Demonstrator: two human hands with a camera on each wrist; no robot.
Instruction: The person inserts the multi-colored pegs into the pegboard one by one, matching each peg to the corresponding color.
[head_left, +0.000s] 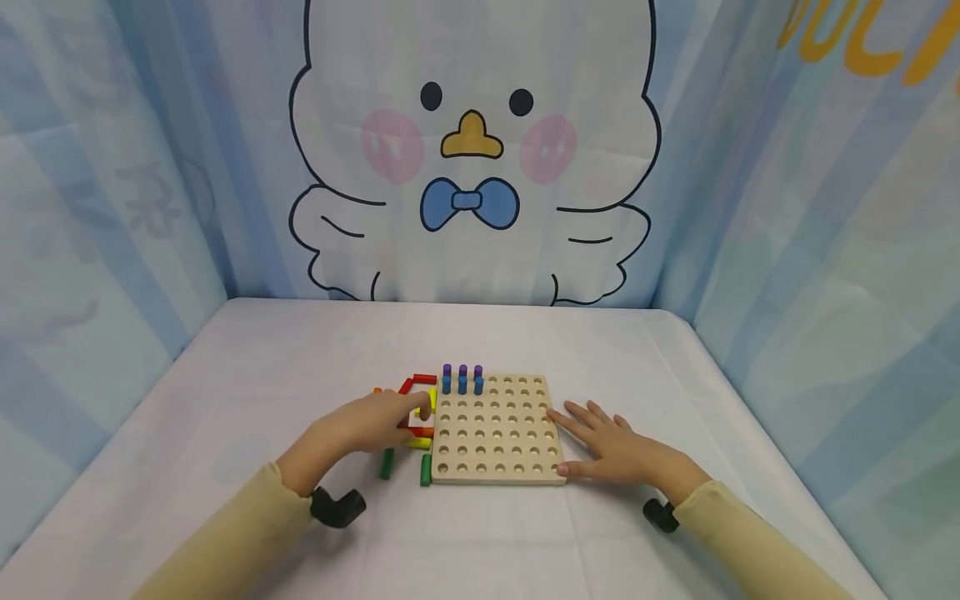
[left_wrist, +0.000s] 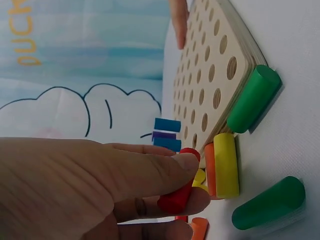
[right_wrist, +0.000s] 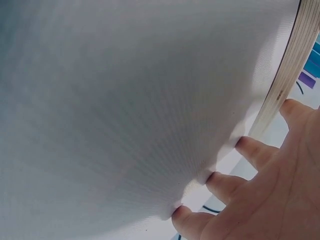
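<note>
A pale blue curtain [head_left: 810,250] with a big cartoon bird [head_left: 480,50] printed on it is hung behind the wooden pegboard [head_left: 498,442], and the board is set on a white-covered table [head_left: 600,542]. The right hand [head_left: 618,446] is placed at the board's right edge, fingers straight and spread, nothing held. From the head cam its thumb can be seen by the board's near right corner; in the right wrist cam the thumb is lost, but a fingertip is clearly shown touching the board's side. The left hand [head_left: 375,421] is held by the board's left edge with fingers curled, and from above whatever's gripped is mostly covered up. That's sorted in the left wrist cam: a red peg [left_wrist: 175,200] is pinched between thumb and fingers, just off the board's left side. Two green pegs [left_wrist: 254,99] are laid near the board's near left corner, and a yellow peg [left_wrist: 226,165] and an orange peg [left_wrist: 210,170] are bunched along its left edge. Three blue pegs [head_left: 462,385] and three purple pegs [head_left: 462,369] are stood in the board's far left corner, all six made out only from the head cam.
</note>
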